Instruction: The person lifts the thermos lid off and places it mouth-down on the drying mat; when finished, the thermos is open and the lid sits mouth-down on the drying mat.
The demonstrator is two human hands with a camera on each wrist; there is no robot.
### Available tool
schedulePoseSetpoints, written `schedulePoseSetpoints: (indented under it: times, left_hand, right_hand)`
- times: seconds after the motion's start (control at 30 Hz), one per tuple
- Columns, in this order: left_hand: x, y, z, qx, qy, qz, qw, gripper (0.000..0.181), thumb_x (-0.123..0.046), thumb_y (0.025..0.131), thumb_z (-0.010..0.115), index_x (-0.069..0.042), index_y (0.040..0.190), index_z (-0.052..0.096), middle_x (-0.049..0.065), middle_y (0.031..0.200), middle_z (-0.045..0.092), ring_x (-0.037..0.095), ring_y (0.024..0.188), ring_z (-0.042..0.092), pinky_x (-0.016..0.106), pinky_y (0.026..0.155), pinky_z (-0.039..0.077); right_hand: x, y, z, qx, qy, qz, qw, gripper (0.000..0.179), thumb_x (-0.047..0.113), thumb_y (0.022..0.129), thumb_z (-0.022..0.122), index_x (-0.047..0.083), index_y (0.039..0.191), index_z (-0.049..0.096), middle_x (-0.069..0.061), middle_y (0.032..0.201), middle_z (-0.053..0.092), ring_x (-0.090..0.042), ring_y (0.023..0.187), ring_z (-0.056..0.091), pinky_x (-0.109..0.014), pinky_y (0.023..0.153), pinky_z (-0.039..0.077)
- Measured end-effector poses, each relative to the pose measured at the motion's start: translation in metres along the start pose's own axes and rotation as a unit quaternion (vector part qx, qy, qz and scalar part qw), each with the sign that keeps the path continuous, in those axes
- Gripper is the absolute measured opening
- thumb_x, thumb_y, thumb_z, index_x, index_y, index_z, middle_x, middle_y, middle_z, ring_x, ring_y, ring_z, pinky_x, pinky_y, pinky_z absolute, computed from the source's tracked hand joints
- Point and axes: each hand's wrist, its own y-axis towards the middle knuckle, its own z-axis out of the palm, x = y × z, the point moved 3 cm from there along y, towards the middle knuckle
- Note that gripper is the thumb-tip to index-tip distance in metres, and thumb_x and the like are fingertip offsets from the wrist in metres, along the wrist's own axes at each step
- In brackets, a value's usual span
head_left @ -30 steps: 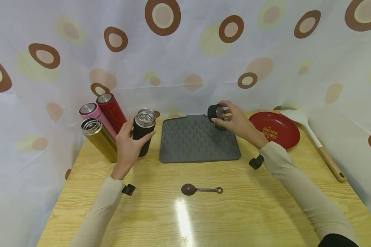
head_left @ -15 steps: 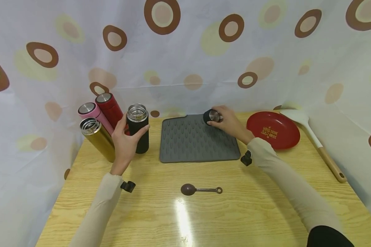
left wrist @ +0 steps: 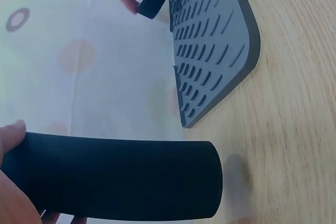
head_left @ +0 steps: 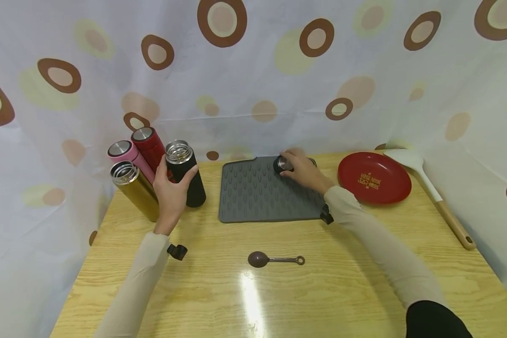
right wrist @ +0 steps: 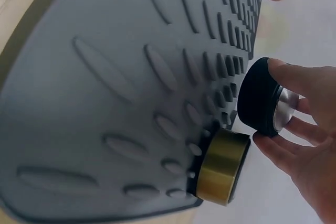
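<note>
Black lid point(right wrist: 257, 98) is pinched between thumb and fingers of the right hand point(head_left: 306, 172), over the back part of the gray ribbed mat point(head_left: 253, 197), just beside the gold lid point(right wrist: 223, 166) that stands on it. Steel face is on the palm side, up. Grip clamped. Compared with a second ago, the lid has moved leftward and lower, past the gold lid toward the middle of the mat's back edge. Whether it touches the mat: cannot tell; right wrist view suggests a small gap.

Black flask point(left wrist: 126, 177) is held in the left hand point(head_left: 172, 192), thumb and fingers clamped round the upper body. Mouth uncovered, steel neck showing. It has shifted a bit left since the earlier frames, closer to the other bottles, and now leans slightly, mouth to the left. Base contact with the table point(head_left: 211, 291): cannot tell.

Meaning for the work: lid and flask are well apart, so uncapping reads as done; lid placement looks nearly finished, release not shown.

Around: gold bottle point(head_left: 139, 195), uncapped too; pink bottle point(head_left: 137, 164) and red bottle point(head_left: 149, 148), both lidded; brown spoon point(head_left: 258, 259) in front of the mat; red plate point(head_left: 393, 176) on the right.
</note>
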Motion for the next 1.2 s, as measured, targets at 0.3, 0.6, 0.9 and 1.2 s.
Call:
schedulePoseSetpoints:
  times: [0.3,0.6,0.9,1.2]
  left_hand:
    - [0.013,0.003,0.002,-0.021,0.048,-0.014,0.9986,0.078,-0.028,0.09,0.084,0.0,0.152,0.046,0.022,0.14,0.055,0.034,0.131,0.051,0.054,0.115,0.037]
    - [0.028,0.001,0.0,-0.015,0.073,-0.018,0.997,0.079,-0.03,0.092,0.083,0.002,0.153,0.042,0.024,0.14,0.051,0.037,0.126,0.051,0.056,0.113,0.04]
    - [0.028,0.007,0.003,-0.035,0.083,-0.013,0.9959,0.08,-0.033,0.093,0.081,0.003,0.153,0.041,0.026,0.139,0.051,0.04,0.127,0.052,0.057,0.113,0.041]
    - [0.03,0.01,-0.002,-0.04,0.11,-0.054,0.9916,0.086,-0.036,0.095,0.079,0.004,0.157,0.034,0.025,0.149,0.046,0.04,0.139,0.046,0.058,0.122,0.032]
  right_hand:
    - [0.005,0.006,0.009,0.001,-0.009,-0.001,1.0,0.068,0.025,0.098,0.076,-0.006,0.151,0.048,-0.027,0.149,0.053,-0.043,0.136,0.054,-0.057,0.11,0.046]
    - [0.009,0.018,0.017,0.062,-0.039,0.028,0.9969,0.056,0.022,0.097,0.077,-0.006,0.141,0.058,-0.023,0.126,0.065,-0.036,0.111,0.065,-0.05,0.094,0.053]
    - [0.019,0.029,0.012,0.09,-0.038,0.064,0.9931,0.043,0.017,0.095,0.079,-0.006,0.128,0.063,-0.023,0.12,0.065,-0.036,0.107,0.064,-0.049,0.092,0.053]
    - [0.023,0.033,0.013,0.093,-0.068,0.072,0.9908,0.046,0.019,0.095,0.078,-0.007,0.129,0.061,-0.025,0.119,0.063,-0.037,0.107,0.062,-0.049,0.092,0.052]
